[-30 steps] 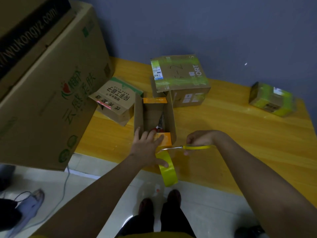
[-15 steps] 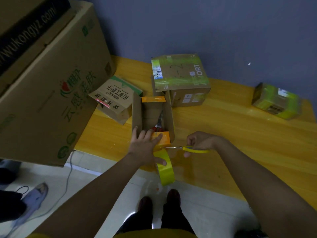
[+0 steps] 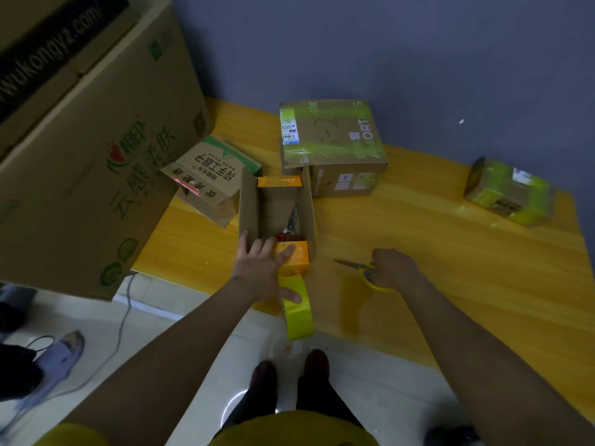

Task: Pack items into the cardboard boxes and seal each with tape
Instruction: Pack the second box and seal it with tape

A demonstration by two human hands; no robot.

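Note:
A small open cardboard box with orange end flaps stands near the table's front edge. Inside it lies a pair of red-handled pliers. My left hand lies with straight fingers on the near orange flap, and its thumb presses on a yellow tape roll hanging over the table edge. To the right, my right hand grips yellow-handled scissors down on the table, blades pointing left.
A taped box stands behind the open one, a printed box lies tilted at its left, and a small taped parcel sits far right. A huge carton looms at left. The yellow table ends near my feet.
My right hand has pulled the scissors away from the tape to the right and lowered them onto the table. My left hand stays on the flap and roll.

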